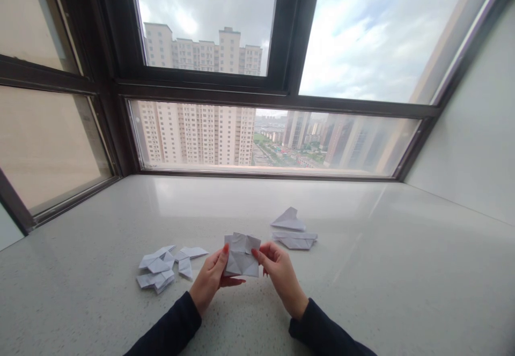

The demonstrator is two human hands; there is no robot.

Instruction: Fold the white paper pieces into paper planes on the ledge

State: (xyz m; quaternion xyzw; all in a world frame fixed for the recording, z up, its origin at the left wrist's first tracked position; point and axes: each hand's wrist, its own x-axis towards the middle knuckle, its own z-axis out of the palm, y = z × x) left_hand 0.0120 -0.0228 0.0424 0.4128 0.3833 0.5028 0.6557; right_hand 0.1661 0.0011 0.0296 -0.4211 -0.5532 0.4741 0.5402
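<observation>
Between my two hands is a folded white paper [242, 262], creased into a small square shape with flaps, held up above the sill. My left hand [212, 274] pinches its left edge, thumb on the front face and fingers behind and below. At the right edge, my right hand [277, 266] is closed on the paper, its thumb pressing near a flap on the upper right. The fingers behind the paper are partly hidden.
A pale speckled window sill [362, 286] spreads around. Several folded paper pieces [156, 270] lie piled at left, beside another folded paper [189, 259]. A pointed folded paper [288, 219] and a boat-like one [295, 239] lie beyond my right hand. Dark-framed windows [277, 175] stand behind.
</observation>
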